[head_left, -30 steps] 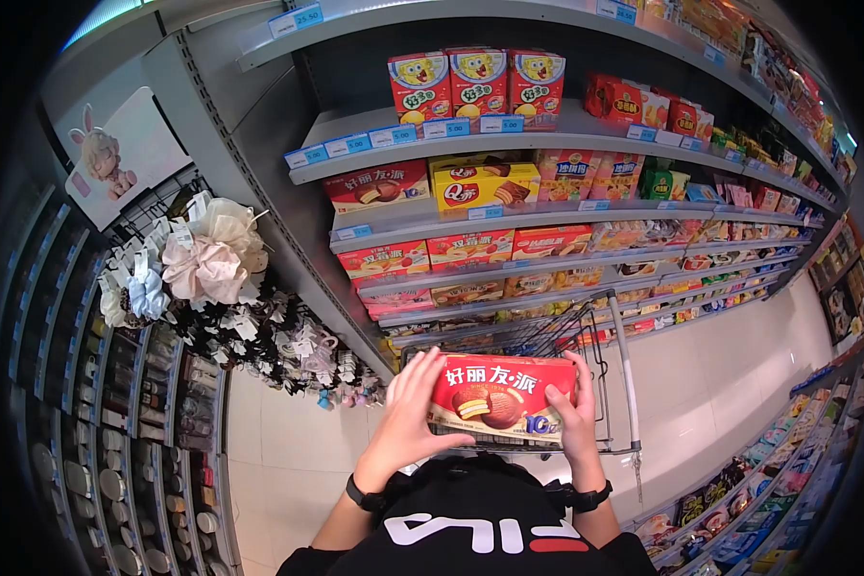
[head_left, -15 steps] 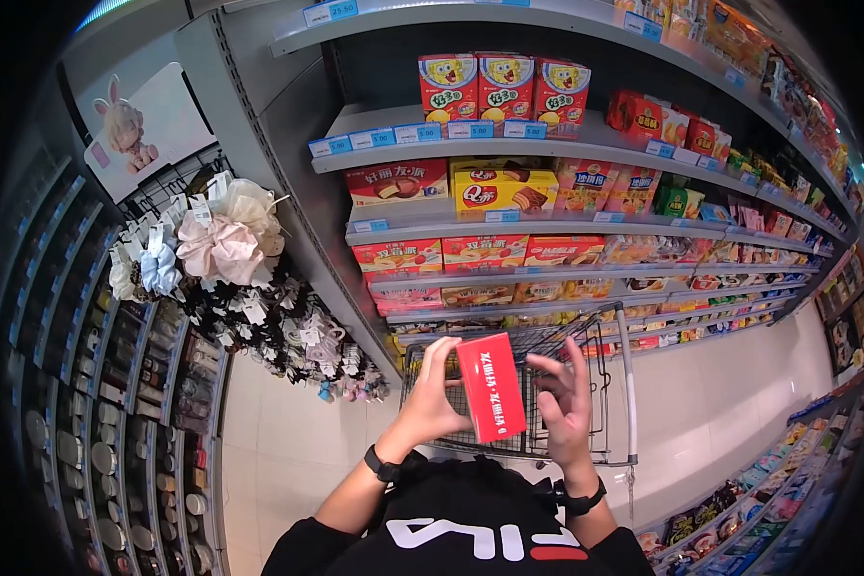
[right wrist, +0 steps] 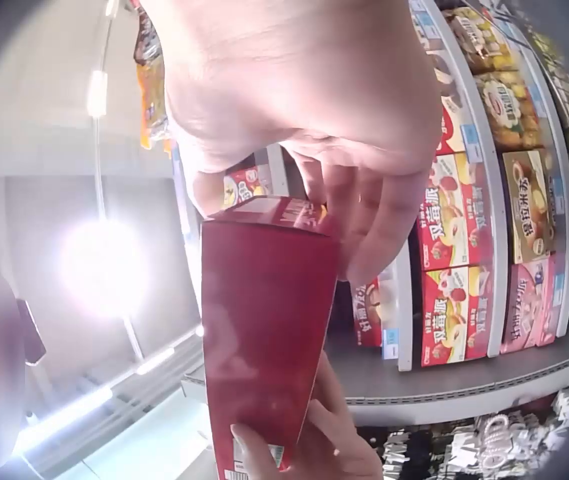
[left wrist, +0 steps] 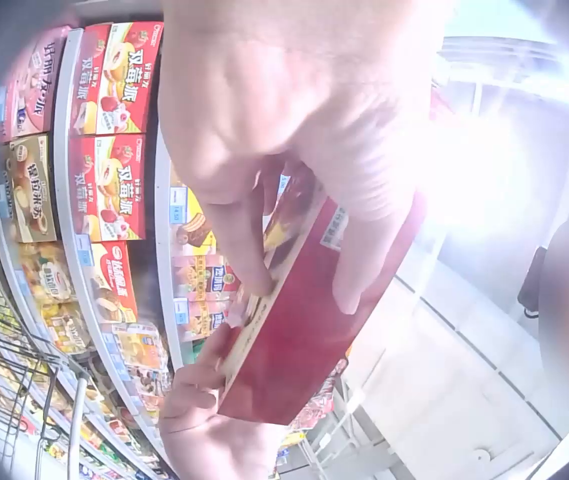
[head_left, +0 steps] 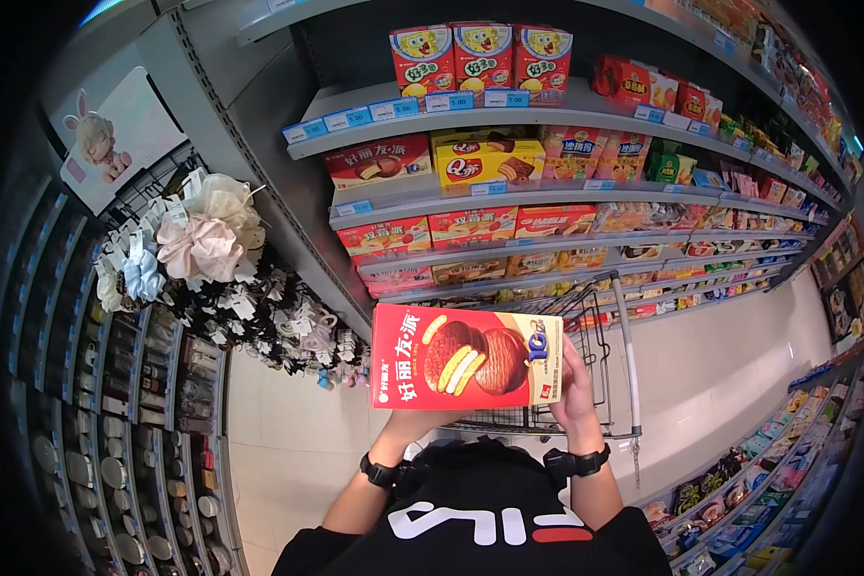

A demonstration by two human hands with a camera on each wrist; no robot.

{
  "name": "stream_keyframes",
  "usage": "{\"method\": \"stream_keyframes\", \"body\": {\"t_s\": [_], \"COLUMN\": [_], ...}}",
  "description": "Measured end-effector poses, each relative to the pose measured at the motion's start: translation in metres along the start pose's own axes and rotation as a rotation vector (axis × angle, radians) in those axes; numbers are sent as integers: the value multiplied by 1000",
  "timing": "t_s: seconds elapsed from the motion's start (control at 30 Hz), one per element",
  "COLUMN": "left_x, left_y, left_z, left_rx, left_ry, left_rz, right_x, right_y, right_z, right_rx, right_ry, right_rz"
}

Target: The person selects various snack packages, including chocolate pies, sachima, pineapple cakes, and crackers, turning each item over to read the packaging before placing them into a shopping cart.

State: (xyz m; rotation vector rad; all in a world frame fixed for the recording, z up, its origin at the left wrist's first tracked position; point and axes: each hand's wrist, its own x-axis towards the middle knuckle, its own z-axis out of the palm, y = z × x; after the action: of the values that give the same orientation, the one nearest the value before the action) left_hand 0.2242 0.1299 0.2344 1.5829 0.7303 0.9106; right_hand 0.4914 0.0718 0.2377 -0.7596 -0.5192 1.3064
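Left hand (left wrist: 284,120): pinched the box (head_left: 468,357) between thumb and fingers. Right hand (head_left: 575,396): gripped its other end. Box, red: held up between both hands; a loosened pinch might have dropped it. Cart (head_left: 626,355), wire: a low swing could have knocked it. Shelves (head_left: 586,116), stocked: beyond.

High shelf (head_left: 348,100): three red cartoon boxes (head_left: 483,60) stood upright together.
Shelf beneath (head_left: 422,200): a red box (head_left: 378,165) sat beside a yellow box (head_left: 490,165).
Lower shelf (head_left: 470,252): red packs (head_left: 472,228) stood in a row.
Tiled floor (head_left: 749,355): a wire cart (head_left: 626,350) stood there.
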Motion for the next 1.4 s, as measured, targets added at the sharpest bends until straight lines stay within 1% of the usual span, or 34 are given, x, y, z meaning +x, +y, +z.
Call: {"method": "stream_keyframes", "body": {"t_s": [0.03, 0.07, 0.1, 0.17, 0.2, 0.27, 0.3, 0.37, 0.4, 0.47, 0.5, 0.57, 0.6, 0.67, 0.7, 0.77, 0.8, 0.83, 0.9, 0.93, 1.0, 1.03, 1.1, 1.23, 1.3, 1.33, 1.37, 1.4], "left_x": [0, -1, -3, -8, -10, -17, -14, -10, -12, -21, -22, -25, -25, -24, -24, -26, -27, -22, -11, -9, -9, -9, -10, -9, -9, -10, -15, -19], "left_y": [0, 1, -1, -10, -15, -27, -26, -20, -21, -23, -21, -17, -19, -23, -23, -19, -16, 2, 3, 5, 11, 10, 7, 9, 16, 7, 7, 9], "left_z": [0, 0, -3, -11, -15, -20, -25, -29, -29, -28, -28, -28, -28, -32, -34, -38, -39, -48, -51, -51, -51, -50, -46, -48, -53, -58, -58, -58], "left_rx": [-50, -94, -91, -147, -145, -537, -580, -510, -511, -740, -740, -910, -911, -786, -787, -441, -337, -89, 97, 97, 467, 467, 473, 554, 566, 553, 555, 376], "left_ry": [40, 44, 38, 27, 22, 150, 133, 101, 101, 123, 123, 244, 244, 275, 276, 173, 161, 80, 104, 105, 222, 218, 258, 240, 129, 104, 97, 91], "left_rz": [-16, -85, -90, -247, -250, -191, -152, -24, -24, -131, -132, -294, -294, -293, -289, -235, -158, -154, 191, 191, 289, 288, 323, 328, 251, 248, 239, 61], "right_x": [0, 0, 0, 0, 0, 1, 2, 2, 2, 1, 1, 1, 1, -2, -3, -10, -16, -19, -17, -17, -19, -19, -18, -22, -24, -30, -31, -32], "right_y": [-3, -8, -11, -13, -16, -15, -15, -14, -13, -12, -11, -9, -9, -11, -13, -20, -24, -26, -29, -28, -24, -22, -16, -15, -12, -15, -13, -9], "right_z": [1, 9, 13, 20, 25, 26, 27, 23, 19, 16, 14, 10, 11, 14, 13, 12, 19, 23, 13, 13, 15, 13, 9, 5, -2, 3, 0, -8], "right_rx": [-40, -116, -111, -178, -154, -142, -143, -144, -152, -176, -176, -160, -161, -223, -224, -575, -530, -724, -1012, -1013, -1290, -1289, -1308, -1345, -1195, -1175, -1132, -1131], "right_ry": [-17, -24, -17, -2, 24, 92, 131, 159, 170, 198, 198, 193, 193, 147, 144, 14, 34, -12, -113, -113, -107, -104, -91, -55, -91, -49, -49, -45], "right_rz": [-14, 2, 2, -19, -30, -78, -96, -112, -112, -113, -113, -94, -94, -121, -123, -121, -55, -259, -490, -489, -641, -639, -701, -708, -482, -339, -286, -254]}}
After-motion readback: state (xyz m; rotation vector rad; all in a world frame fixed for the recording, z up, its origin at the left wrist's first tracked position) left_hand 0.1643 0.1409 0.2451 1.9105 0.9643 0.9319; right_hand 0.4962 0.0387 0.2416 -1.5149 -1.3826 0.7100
